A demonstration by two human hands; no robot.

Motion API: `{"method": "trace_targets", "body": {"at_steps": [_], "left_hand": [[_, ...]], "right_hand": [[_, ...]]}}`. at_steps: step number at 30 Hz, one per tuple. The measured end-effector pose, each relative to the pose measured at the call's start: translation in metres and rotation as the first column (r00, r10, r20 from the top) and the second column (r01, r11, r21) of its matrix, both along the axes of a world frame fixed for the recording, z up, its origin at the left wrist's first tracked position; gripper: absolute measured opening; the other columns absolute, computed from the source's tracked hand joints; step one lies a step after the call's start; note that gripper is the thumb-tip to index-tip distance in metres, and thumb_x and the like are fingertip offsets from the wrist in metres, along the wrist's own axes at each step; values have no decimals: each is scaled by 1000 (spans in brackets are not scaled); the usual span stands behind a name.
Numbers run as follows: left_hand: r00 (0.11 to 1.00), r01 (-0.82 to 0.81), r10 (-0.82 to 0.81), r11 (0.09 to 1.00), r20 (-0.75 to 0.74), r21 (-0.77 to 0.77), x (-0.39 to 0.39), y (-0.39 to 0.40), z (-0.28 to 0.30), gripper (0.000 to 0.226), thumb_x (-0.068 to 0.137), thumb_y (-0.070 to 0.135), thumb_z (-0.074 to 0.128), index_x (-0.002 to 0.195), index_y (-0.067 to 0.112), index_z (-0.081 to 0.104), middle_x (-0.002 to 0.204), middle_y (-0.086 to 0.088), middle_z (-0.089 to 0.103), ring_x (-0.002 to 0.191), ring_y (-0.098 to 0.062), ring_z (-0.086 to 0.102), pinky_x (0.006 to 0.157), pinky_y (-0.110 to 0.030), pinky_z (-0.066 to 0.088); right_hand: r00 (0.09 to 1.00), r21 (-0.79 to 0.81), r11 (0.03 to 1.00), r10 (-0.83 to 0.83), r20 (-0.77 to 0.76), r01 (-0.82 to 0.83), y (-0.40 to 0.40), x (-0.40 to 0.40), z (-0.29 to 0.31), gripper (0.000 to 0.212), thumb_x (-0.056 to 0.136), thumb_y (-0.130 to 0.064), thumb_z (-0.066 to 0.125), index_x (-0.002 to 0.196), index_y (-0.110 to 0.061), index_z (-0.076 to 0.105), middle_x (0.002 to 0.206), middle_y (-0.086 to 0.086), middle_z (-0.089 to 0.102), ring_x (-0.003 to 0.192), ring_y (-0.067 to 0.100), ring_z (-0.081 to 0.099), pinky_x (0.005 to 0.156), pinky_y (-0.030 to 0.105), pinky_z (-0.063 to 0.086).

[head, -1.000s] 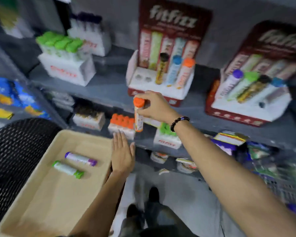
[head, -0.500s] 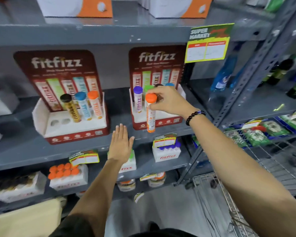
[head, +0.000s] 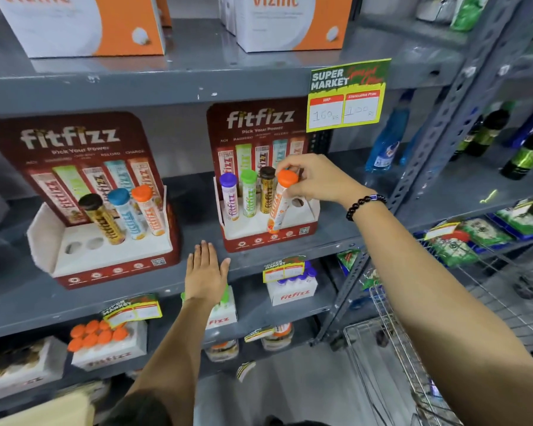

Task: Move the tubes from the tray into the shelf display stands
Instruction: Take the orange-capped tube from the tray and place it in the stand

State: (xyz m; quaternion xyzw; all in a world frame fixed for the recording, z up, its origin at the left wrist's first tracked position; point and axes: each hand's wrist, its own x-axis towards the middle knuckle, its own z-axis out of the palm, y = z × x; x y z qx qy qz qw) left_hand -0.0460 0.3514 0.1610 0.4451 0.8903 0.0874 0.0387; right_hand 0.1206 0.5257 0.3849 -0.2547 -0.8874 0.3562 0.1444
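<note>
A grey shelf [head: 105, 302] is seen across the whole view, and every place below is given from the right stand [head: 308, 224], a red and white fitfizz display set on that shelf. Left of it, on the same shelf, a second fitfizz display, the left stand [head: 59, 262], is set; 3 tubes are held in it and 2 holes are left open at its left end. Above the right stand, a yellow price tag [head: 348, 96] is hung from the upper shelf edge. Below and right of it, a wire cart [head: 391, 358] is parked. In the right stand, 3 tubes are stood upright: purple cap [head: 228, 181], green cap [head: 248, 177] and dark cap [head: 266, 173]. Just right of these, the orange tube [head: 278, 207] is held tilted, its base at the stand's white deck, its cap pinched by the right hand [head: 317, 179], fingers closed round it. Below and left of the stand, the left hand [head: 206, 273] is laid flat, fingers spread and released, against the shelf edge, grasping nothing
</note>
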Motion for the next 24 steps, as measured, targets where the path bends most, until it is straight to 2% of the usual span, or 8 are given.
{"method": "trace_targets", "body": {"at_steps": [3, 4, 8, 11, 14, 16, 20, 24], "left_hand": [[1000, 4, -4, 1000, -1, -10, 0, 0, 1, 63, 98, 44, 11, 145, 4, 4, 157, -14, 5, 144, -27, 2, 118, -38, 2], [1000, 5, -5, 1000, -1, -15, -1, 0, 1, 63, 98, 44, 11, 145, 4, 4, 157, -14, 4, 144, -27, 1, 118, -38, 2], [1000, 9, -9, 999, 0, -31, 0, 0, 3, 62, 98, 44, 11, 145, 5, 2, 157, -14, 3, 144, -27, 0, 118, -38, 1], [1000, 5, -6, 999, -6, -41, 0, 0, 5, 63, 97, 45, 10, 146, 6, 2, 157, -13, 2, 144, -27, -1, 118, -38, 1], [1000, 6, -6, 999, -9, -43, 0, 0, 4, 63, 97, 46, 9, 146, 7, 2, 157, -12, 2, 144, -27, -1, 117, -38, 1], [1000, 5, -5, 999, -10, -42, 0, 0, 3, 64, 96, 47, 8, 146, 7, 2, 157, -12, 2, 144, -27, -1, 117, -38, 1], [1000, 3, -4, 999, -14, -36, -1, 1, 1, 64, 96, 47, 9, 146, 7, 2, 157, -12, 3, 144, -27, 0, 116, -38, 0], [1000, -6, 6, 999, -8, -36, -2, 2, 0, 64, 96, 49, 9, 146, 9, 1, 158, -11, 2, 144, -27, -1, 115, -37, -1]], "right_hand": [[1000, 39, 999, -6, 26, 5, 3, 0, 10, 42, 68, 5, 68, 89, -31, 63, 100, 6, 60, 75, 20, 65, 54, 17, 55], [999, 60, 998, -5, 42, 2, 4, -1, 12, 43, 67, 7, 67, 88, -31, 63, 100, 5, 59, 80, 18, 62, 54, 13, 52], [990, 141, 990, -16, 143, -5, 6, -2, 22, 41, 66, 9, 66, 94, -20, 65, 106, 9, 58, 95, 25, 58, 74, 38, 57], [985, 121, 992, -49, 166, 29, 6, -1, 26, 32, 69, 0, 73, 95, -16, 65, 101, 3, 58, 87, 20, 59, 72, 32, 56], [993, 16, 997, -73, 92, 72, 5, 1, 26, 21, 74, -8, 76, 93, -6, 65, 90, 1, 59, 70, 13, 64, 58, 22, 60], [991, 63, 992, -111, 77, 107, 5, 1, 25, 15, 77, -6, 72, 91, -6, 67, 88, 0, 57, 74, 15, 64, 56, 19, 59], [981, 202, 965, -182, 66, 165, 11, 2, 22, 22, 81, -1, 64, 98, -12, 71, 104, 7, 62, 87, 20, 59, 77, 30, 56], [964, 369, 901, -262, 40, 229, 14, -3, 20, 29, 80, -2, 65, 108, -9, 66, 118, 10, 63, 106, 26, 57, 87, 28, 42]]}}
